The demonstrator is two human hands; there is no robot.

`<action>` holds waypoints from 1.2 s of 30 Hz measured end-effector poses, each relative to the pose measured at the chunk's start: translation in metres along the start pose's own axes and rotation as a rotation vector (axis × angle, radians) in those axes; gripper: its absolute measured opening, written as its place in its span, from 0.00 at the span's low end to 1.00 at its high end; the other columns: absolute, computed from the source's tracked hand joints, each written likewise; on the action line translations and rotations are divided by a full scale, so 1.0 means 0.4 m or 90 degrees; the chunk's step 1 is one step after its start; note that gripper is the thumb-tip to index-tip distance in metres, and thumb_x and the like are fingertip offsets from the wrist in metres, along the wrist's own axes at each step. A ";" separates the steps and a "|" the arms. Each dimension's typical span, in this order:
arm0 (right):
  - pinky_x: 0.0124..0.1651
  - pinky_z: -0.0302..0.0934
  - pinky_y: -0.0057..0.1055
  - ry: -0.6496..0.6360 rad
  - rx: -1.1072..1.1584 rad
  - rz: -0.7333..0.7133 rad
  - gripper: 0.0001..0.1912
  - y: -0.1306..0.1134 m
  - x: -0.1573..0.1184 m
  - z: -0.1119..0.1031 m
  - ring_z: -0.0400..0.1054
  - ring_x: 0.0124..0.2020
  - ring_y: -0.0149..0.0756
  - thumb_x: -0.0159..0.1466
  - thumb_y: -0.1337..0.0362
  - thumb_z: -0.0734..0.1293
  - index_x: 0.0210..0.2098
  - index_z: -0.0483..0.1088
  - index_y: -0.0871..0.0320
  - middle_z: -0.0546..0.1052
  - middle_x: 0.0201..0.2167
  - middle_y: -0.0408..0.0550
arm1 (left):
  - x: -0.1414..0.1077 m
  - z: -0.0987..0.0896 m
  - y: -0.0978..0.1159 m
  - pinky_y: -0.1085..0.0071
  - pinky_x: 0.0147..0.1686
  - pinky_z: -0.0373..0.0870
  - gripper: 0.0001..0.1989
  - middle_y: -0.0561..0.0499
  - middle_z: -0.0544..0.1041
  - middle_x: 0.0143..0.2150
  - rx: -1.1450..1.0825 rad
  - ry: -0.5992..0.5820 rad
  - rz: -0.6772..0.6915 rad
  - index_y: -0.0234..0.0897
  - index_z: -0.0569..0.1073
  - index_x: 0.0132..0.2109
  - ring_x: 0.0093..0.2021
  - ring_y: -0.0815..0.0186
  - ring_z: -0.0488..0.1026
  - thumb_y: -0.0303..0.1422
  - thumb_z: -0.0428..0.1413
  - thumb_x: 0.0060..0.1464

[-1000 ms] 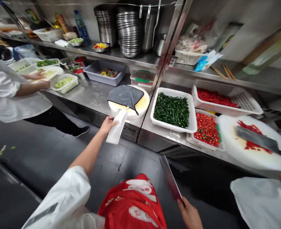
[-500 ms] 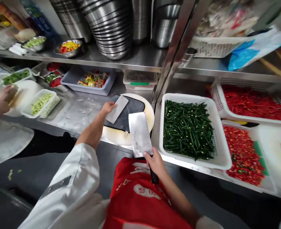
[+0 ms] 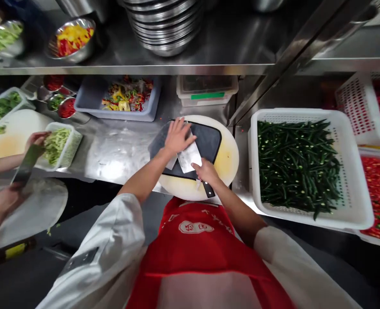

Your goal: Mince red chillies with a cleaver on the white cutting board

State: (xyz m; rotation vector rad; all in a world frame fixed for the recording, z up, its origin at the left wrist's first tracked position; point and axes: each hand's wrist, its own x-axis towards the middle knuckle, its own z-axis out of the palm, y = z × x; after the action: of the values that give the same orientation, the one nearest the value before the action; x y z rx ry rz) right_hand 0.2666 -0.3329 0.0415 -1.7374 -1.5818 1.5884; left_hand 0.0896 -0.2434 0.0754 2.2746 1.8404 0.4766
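My right hand (image 3: pixel 206 171) is closed round the cleaver near its black handle. The cleaver's bright blade (image 3: pixel 189 158) lies low over a dark board (image 3: pixel 205 137), which rests on a round cutting board (image 3: pixel 230 159). Fingers spread, my left hand (image 3: pixel 177 137) lies flat over the cleaver blade and a grey flat piece (image 3: pixel 171 163). That grey piece is mostly hidden under the hand, and its contact with the blade cannot be made out.
A white basket of green chilies (image 3: pixel 357 206) stands at right. A blue-grey tub (image 3: pixel 112 113) and lidded box (image 3: pixel 205 101) sit behind. At left, another person's hand (image 3: pixel 3 201) holds a knife (image 3: pixel 27 165). A steel shelf (image 3: pixel 235 69) overhangs the counter.
The cleaver has moved from over the apron onto the dark board. My left hand has let go of the grey piece's edge and opened flat. The view has shifted closer and downward.
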 end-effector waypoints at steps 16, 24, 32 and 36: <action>0.29 0.57 0.31 0.042 -0.261 0.093 0.21 0.002 0.012 -0.072 0.69 0.25 0.39 0.62 0.42 0.63 0.28 0.57 0.51 0.71 0.18 0.44 | 0.086 0.115 0.036 0.54 0.73 0.30 0.40 0.37 0.46 0.75 -0.022 0.022 0.033 0.31 0.54 0.72 0.76 0.48 0.37 0.37 0.56 0.56; 0.29 0.61 0.33 0.024 -0.278 0.142 0.19 -0.012 0.012 -0.106 0.69 0.24 0.41 0.61 0.44 0.64 0.29 0.61 0.51 0.71 0.18 0.44 | 0.089 0.101 0.058 0.53 0.72 0.30 0.42 0.39 0.47 0.75 -0.041 0.010 -0.023 0.29 0.52 0.72 0.75 0.48 0.37 0.39 0.56 0.55; 0.26 0.60 0.35 -0.003 -0.309 0.220 0.18 -0.013 -0.002 -0.107 0.69 0.24 0.43 0.59 0.44 0.65 0.29 0.62 0.51 0.74 0.21 0.48 | 0.083 0.087 0.060 0.54 0.72 0.33 0.40 0.42 0.49 0.75 -0.039 -0.010 -0.051 0.33 0.54 0.71 0.75 0.47 0.39 0.42 0.54 0.55; 0.30 0.63 0.36 0.054 -0.254 0.143 0.20 -0.028 0.002 -0.098 0.70 0.26 0.43 0.59 0.41 0.63 0.32 0.63 0.51 0.74 0.21 0.46 | 0.092 0.083 0.052 0.55 0.70 0.31 0.41 0.40 0.50 0.74 -0.024 0.044 0.018 0.25 0.52 0.72 0.74 0.46 0.37 0.42 0.51 0.57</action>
State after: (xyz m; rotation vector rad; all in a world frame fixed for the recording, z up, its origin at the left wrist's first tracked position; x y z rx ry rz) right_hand 0.2939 -0.3117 0.0633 -2.2245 -1.8089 1.3319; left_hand 0.1273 -0.2099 0.0564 2.2893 1.8167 0.5955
